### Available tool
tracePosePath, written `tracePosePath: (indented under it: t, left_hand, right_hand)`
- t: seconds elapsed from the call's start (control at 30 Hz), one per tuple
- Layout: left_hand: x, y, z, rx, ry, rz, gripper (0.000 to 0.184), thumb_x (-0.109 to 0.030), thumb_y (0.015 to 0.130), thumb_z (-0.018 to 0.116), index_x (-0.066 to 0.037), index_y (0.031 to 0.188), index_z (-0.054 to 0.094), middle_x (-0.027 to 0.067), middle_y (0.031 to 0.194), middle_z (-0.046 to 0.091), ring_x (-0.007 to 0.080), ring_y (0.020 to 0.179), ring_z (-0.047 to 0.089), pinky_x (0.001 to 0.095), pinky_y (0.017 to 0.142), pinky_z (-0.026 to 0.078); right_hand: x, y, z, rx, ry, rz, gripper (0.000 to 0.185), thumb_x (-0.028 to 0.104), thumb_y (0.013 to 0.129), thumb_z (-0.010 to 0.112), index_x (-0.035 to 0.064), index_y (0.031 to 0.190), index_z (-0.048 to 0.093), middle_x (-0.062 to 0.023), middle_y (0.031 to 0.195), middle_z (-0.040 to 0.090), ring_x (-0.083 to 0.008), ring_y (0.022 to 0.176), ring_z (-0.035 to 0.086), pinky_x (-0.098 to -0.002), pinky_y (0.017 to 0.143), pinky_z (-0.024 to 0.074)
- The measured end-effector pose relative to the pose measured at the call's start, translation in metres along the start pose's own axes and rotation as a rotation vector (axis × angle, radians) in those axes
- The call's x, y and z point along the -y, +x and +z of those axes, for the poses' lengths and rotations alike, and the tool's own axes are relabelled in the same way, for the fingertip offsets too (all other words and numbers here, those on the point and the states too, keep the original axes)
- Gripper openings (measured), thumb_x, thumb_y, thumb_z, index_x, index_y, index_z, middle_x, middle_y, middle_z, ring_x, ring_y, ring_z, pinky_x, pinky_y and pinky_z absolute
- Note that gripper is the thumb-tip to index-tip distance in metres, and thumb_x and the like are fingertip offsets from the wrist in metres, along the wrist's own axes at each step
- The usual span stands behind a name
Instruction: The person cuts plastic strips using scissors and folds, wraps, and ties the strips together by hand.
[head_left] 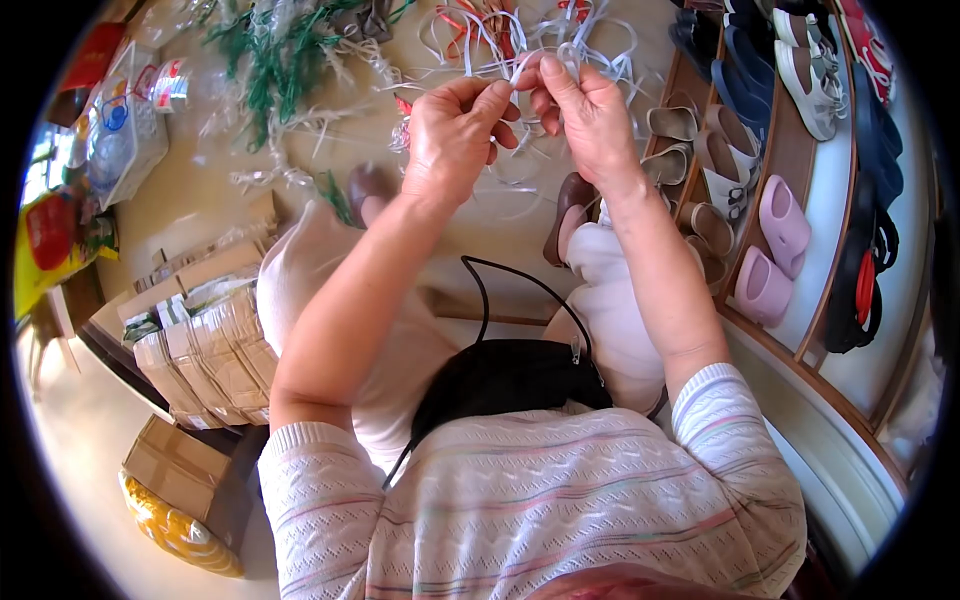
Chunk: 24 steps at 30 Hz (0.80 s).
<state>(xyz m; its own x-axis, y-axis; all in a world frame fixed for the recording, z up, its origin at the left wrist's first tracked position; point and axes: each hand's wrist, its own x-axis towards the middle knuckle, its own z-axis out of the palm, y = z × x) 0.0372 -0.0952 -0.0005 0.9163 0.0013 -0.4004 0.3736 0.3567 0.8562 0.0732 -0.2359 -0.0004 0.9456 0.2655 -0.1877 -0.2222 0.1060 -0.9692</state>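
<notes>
Over the floor point(500, 228), past the person's knees, we see two bare hands close together. The left hand point(458, 128) has its thumb and finger pinched shut on a thin white strip point(516, 74). The right hand point(588, 108) pinches the white strip too, with its other fingers curled. The strip is up in the air, in the little gap between the fingertips. We cannot tell just how it bends there, as it is very small.

Behind the hands, by the far edge of the floor, we see a messy pile of red and white strips point(480, 28). To the left of that pile lies a tangle of green string point(275, 65), with more white bits next to it. A black bag point(510, 382) rests on the person's lap. Along the right edge of the floor stands a wooden rack point(765, 350) full of shoes, and we spot two pink clogs point(785, 225) on it. On the left side we see a brown cardboard box point(205, 355), and nearer to us, a yellow bag point(180, 530).
</notes>
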Motion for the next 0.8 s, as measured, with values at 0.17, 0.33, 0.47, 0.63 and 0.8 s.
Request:
tracePosePath:
  t: [0.17,0.33,0.47,0.63,0.8]
  left_hand:
    - [0.004,0.000,0.005,0.042,0.022,0.003,0.021,-0.022,0.087,0.056,-0.001,0.084,0.060,0.0029,0.067,0.057,0.0069,0.048,0.046,0.0192,0.041,0.035]
    - [0.022,0.002,0.015,0.055,-0.103,0.015,0.025,-0.025,0.087,0.056,-0.002,0.096,0.059,0.0019,0.079,0.058,0.0069,0.061,0.051,0.0208,0.051,0.040]
    - [0.010,-0.011,0.028,0.123,-0.148,-0.079,0.035,-0.030,0.090,0.050,-0.002,0.112,0.050,0.0039,0.084,0.058,0.0086,0.064,0.053,0.0216,0.054,0.043]
    - [0.008,-0.016,0.028,0.277,0.196,-0.061,0.044,-0.045,0.091,0.042,-0.002,0.097,0.050,-0.0006,0.066,0.046,0.0053,0.051,0.041,0.0200,0.044,0.032]
    - [-0.001,-0.011,0.019,0.374,0.341,-0.115,0.040,-0.041,0.090,0.045,-0.002,0.088,0.052,-0.0029,0.062,0.043,0.0036,0.051,0.036,0.0195,0.043,0.029]
  right_hand:
    - [0.001,0.003,0.004,0.097,-0.003,-0.077,0.036,0.037,0.088,0.051,0.0030,0.085,0.063,-0.0026,0.083,0.062,-0.0093,0.076,0.054,-0.0230,0.061,0.0445]
    - [0.000,0.003,0.012,0.022,0.082,-0.117,0.035,0.034,0.090,0.048,0.0014,0.083,0.059,-0.0066,0.078,0.062,-0.0145,0.074,0.058,-0.0279,0.066,0.0487]
    - [-0.001,0.004,0.010,-0.147,0.243,-0.058,0.035,0.035,0.091,0.047,0.0012,0.083,0.053,-0.0062,0.068,0.056,-0.0166,0.063,0.058,-0.0301,0.062,0.0496]
    - [-0.005,0.008,0.004,-0.191,0.327,-0.019,0.033,0.034,0.090,0.048,0.0018,0.085,0.049,-0.0018,0.059,0.043,-0.0178,0.060,0.053,-0.0341,0.068,0.0482]
    - [-0.002,0.004,0.002,-0.122,0.276,0.023,0.031,0.034,0.090,0.049,0.0030,0.085,0.050,-0.0031,0.062,0.047,-0.0190,0.063,0.054,-0.0331,0.067,0.0472]
